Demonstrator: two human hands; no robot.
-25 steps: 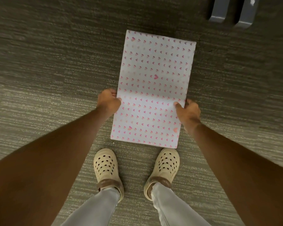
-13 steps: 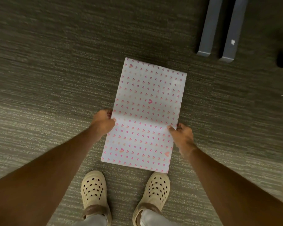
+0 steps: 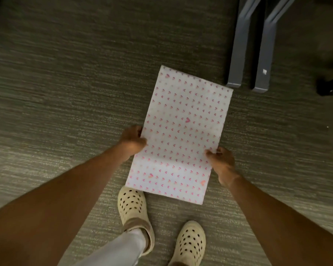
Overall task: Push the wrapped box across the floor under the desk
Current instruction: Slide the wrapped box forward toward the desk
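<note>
Grey-green carpet (image 3: 65, 93) is filling the view, and the wrapped box (image 3: 183, 131), white with small pink hearts, is lying flat on it, its far right corner sitting just beside the nearer of two grey metal desk feet (image 3: 238, 54) at the upper right. Both arms are reaching down: the left hand (image 3: 132, 141) is gripping the box's left edge with fingers curled around it, while the right hand (image 3: 222, 162) is clamping the right edge, thumb on top. Cream clogs (image 3: 132, 206) are standing just behind the box's near end
</note>
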